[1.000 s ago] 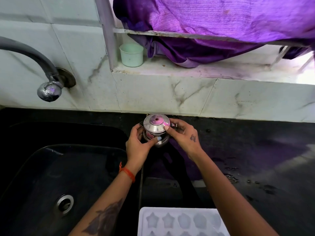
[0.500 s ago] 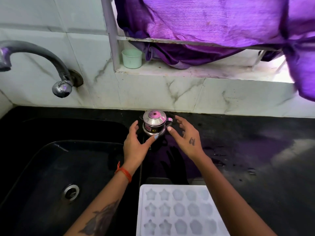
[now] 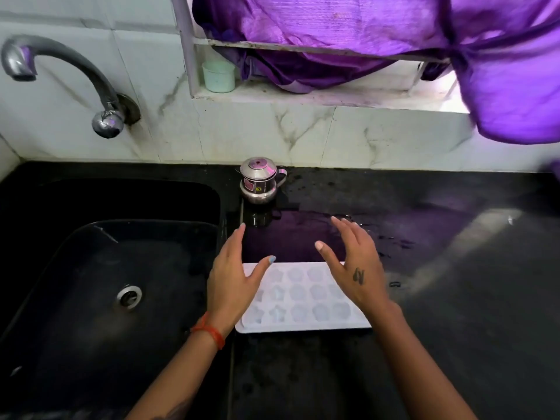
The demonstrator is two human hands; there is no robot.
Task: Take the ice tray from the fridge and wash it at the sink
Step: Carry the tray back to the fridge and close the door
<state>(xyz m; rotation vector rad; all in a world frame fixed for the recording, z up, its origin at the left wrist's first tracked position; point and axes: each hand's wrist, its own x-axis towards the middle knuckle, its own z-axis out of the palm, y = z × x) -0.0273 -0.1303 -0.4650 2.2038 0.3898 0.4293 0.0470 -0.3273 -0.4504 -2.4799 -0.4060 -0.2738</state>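
A white ice tray (image 3: 303, 301) with star and flower moulds lies flat on the black counter (image 3: 454, 268), just right of the sink (image 3: 91, 283). My left hand (image 3: 233, 280) hovers over the tray's left end, fingers spread, holding nothing. My right hand (image 3: 354, 265) hovers over its right end, also spread and empty. Both hands cover parts of the tray. The tap (image 3: 60, 74) curves out from the wall above the sink's far left, with no water visible from it.
A small steel pot with a lid (image 3: 260, 180) stands at the back of the counter by the sink's corner. Wet patches shine on the counter behind the tray. A pale green cup (image 3: 218, 76) sits on the window ledge under a purple curtain (image 3: 394, 31).
Both hands let go of the steel pot and drew back toward me, now over the ice tray. The view tilted so the whole tray shows.
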